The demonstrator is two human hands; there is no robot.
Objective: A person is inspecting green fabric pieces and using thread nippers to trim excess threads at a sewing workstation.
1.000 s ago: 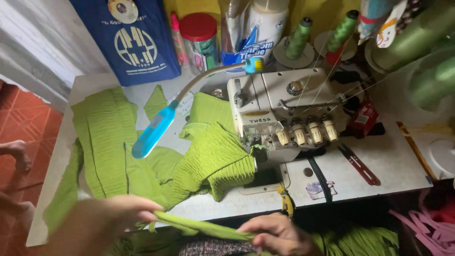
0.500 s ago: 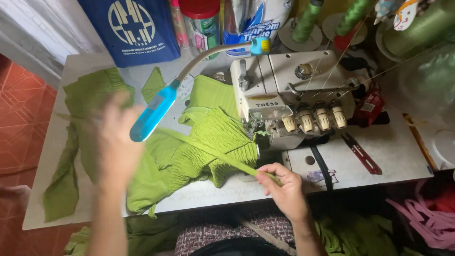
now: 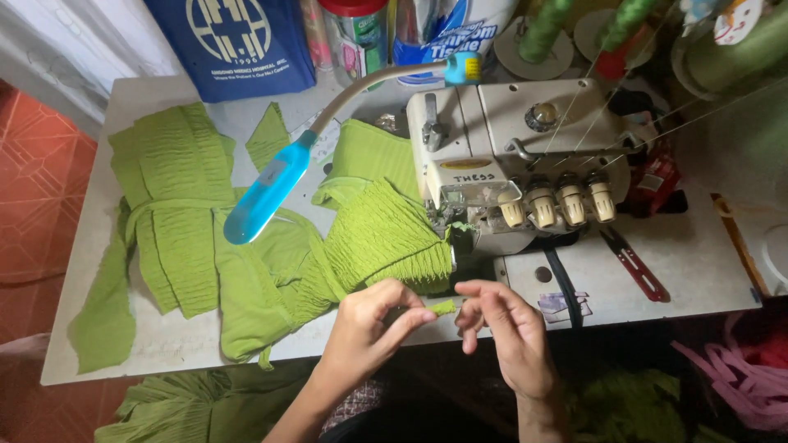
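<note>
- Small green fabric end (image 3: 444, 308) sat between both hands at the table's (image 3: 706, 262) front edge, long axis roughly 3–9 o'clock.
- Left hand (image 3: 373, 324) – fingers pressed together, pinching its 9 o'clock end.
- Right hand (image 3: 505, 328) at 3 o'clock, fingers loosely curled, just beside it – contact unclear.
- Shirred green garment (image 3: 386, 242) lay at 11 o'clock, under the serger (image 3: 525, 156).

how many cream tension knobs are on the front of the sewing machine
4, in a row along the sewing machine front: knobs at and, left to right, above the right hand. None looks hidden.
</note>
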